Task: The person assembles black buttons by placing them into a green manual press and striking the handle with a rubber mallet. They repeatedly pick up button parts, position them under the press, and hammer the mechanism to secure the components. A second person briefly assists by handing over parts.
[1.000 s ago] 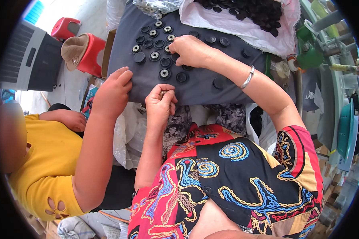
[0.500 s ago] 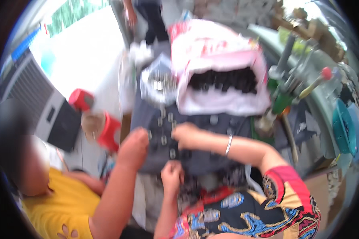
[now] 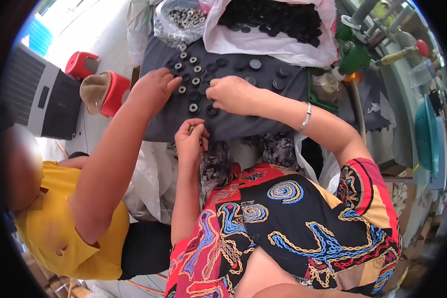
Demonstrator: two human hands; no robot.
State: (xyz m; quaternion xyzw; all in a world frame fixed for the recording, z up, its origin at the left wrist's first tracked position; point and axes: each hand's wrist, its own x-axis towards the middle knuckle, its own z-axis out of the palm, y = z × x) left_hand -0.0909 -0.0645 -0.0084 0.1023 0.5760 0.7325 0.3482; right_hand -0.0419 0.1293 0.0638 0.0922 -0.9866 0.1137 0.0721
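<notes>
My left hand [image 3: 189, 141] is curled closed by the table's front edge, with bits of small metal rings showing between its fingers. Reaching in from the right, my right hand [image 3: 233, 95] has its fingers bent together over the black round caps; what its fingertips hold, if anything, is hidden. Below its fingertips lies a black cap [image 3: 212, 109]. To the left, several caps carry a metal ring in the middle, such as this ringed cap [image 3: 193, 108]. A co-worker's hand [image 3: 154, 89] in yellow-sleeved reach hovers over the left caps.
A white sack [image 3: 268, 52] of black caps [image 3: 273, 20] lies at the back, beside a clear bag of metal rings [image 3: 186, 20]. A green hand press [image 3: 355, 57] stands at right. Red stools [image 3: 115, 94] are at far left.
The view has tilted down, so the table sits higher in the picture. My right hand stays over the caps and my left stays closed near the edge. The co-worker's fingers have opened out.
</notes>
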